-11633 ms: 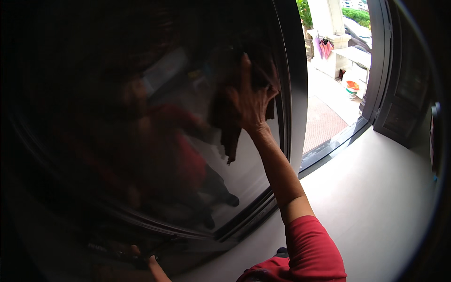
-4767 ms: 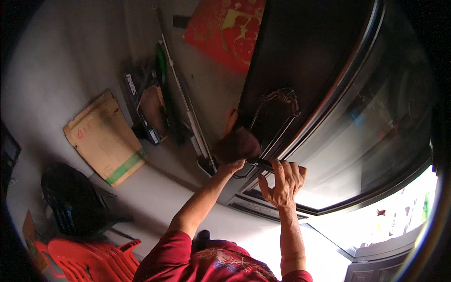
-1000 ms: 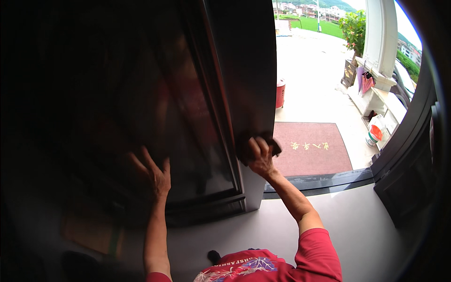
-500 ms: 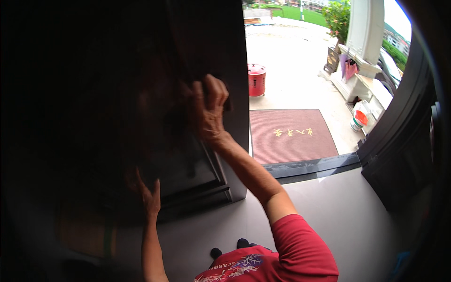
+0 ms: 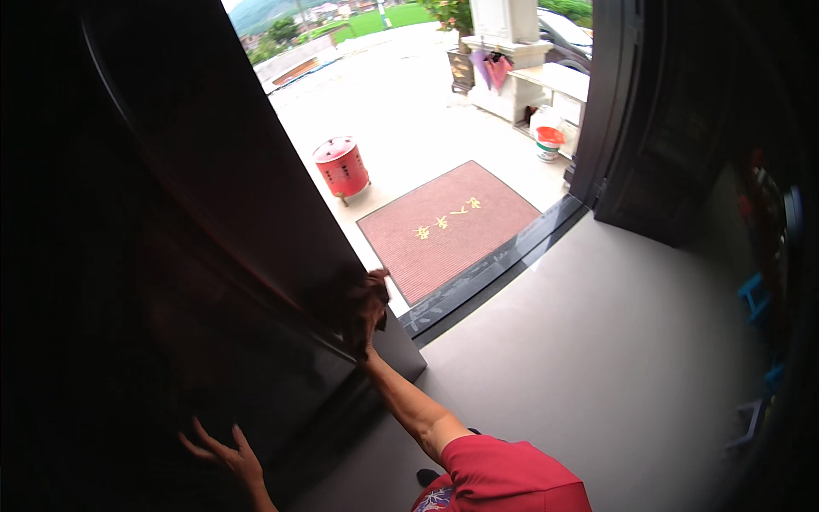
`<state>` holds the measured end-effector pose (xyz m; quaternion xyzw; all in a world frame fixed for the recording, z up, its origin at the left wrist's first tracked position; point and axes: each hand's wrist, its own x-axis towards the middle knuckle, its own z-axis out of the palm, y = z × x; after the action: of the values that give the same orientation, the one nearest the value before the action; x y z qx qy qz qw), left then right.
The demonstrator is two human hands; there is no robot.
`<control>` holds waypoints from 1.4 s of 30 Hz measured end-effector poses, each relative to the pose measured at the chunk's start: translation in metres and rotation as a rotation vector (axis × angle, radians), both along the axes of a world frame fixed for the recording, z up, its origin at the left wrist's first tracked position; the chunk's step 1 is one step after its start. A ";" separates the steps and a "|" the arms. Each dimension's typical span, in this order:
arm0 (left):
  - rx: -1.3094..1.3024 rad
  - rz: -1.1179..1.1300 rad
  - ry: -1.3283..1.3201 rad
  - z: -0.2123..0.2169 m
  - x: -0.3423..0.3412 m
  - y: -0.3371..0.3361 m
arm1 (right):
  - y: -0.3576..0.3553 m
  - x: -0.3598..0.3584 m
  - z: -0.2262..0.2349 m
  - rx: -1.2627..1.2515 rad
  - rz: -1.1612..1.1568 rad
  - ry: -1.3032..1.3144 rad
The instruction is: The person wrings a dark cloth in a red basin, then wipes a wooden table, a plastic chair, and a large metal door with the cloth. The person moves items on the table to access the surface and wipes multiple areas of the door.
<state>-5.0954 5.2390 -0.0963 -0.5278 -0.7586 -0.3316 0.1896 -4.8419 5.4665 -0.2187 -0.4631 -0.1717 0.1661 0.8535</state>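
A large dark door [image 5: 256, 230] with moulded panels fills the left side of the head view, standing ajar beside a doorway. My right hand [image 5: 367, 309] is up against the panel near the door's free edge. Its fingers look bent in, but shadow and motion blur it, and a dark scrap of something at the fingers cannot be made out. Lower down, my left hand [image 5: 229, 455] has its fingers spread and holds nothing. It is in front of the dark door face; whether it touches the surface cannot be told.
Beyond the dark stone threshold [image 5: 503, 260] lies a reddish-brown doormat [image 5: 452, 226]. Outside stand a red metal drum [image 5: 343, 168], a potted plant [image 5: 461, 70], a white bench [image 5: 559, 81] and a bucket [image 5: 548, 145]. A second door leaf [image 5: 674, 145] stands at the right.
The view has swung, so the doorway and mat appear further left. My right hand is now lower along the door's edge; my left hand appears lower and further left, still spread.
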 end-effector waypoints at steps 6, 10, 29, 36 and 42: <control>0.047 -0.107 0.317 0.012 -0.015 0.023 | -0.037 -0.011 -0.058 -0.194 0.146 0.418; 0.115 -0.207 0.466 0.011 -0.014 0.045 | -0.079 -0.042 0.030 -0.193 -0.034 -0.275; 0.271 -0.114 0.664 -0.030 -0.037 0.085 | -0.009 -0.040 -0.203 -0.252 0.125 0.478; 0.286 -0.001 0.705 -0.013 -0.029 0.087 | -0.031 -0.050 -0.326 -0.367 0.300 0.865; 0.288 -0.001 0.785 0.005 -0.024 0.078 | -0.038 -0.071 -0.230 0.148 0.334 1.181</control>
<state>-5.1198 5.3173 -0.0915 -0.5824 -0.5744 -0.2081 0.5363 -4.9128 5.4282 -0.4492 -0.1994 0.2484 0.5135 0.7968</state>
